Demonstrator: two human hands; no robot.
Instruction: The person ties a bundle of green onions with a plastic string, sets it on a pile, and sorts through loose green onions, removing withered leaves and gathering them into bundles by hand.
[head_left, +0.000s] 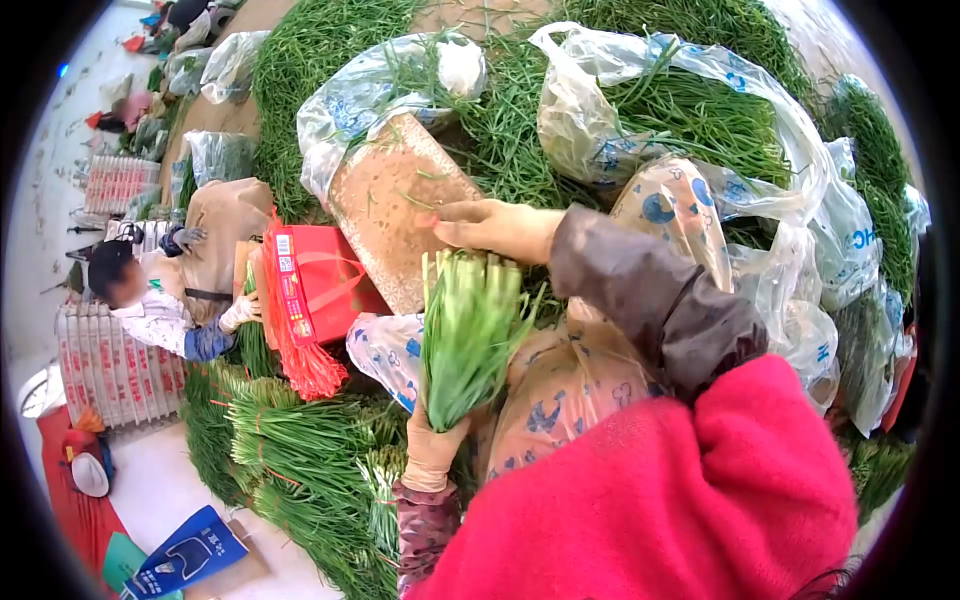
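A bunch of garlic chives [465, 335] stands with its pale cut ends towards the wooden board and its leafy end low. My left hand [435, 447], in a cream glove, is wrapped round the leafy end. Stretched out flat, my right hand [492, 228] lies just past the cut ends, over the edge of the speckled board [400, 215]; whether it touches the ends I cannot tell. A few loose leaves lie on the board. Beside it is a red box [335, 285] with a bundle of red ties [312, 372] hanging from it.
Plastic bags of chives [690, 120] stand at the upper right, and loose chives [320, 90] are heaped behind the board. Tied bunches [290, 430] lie at the lower left. A co-worker [150, 295] sits at the left near stacked crates [120, 365].
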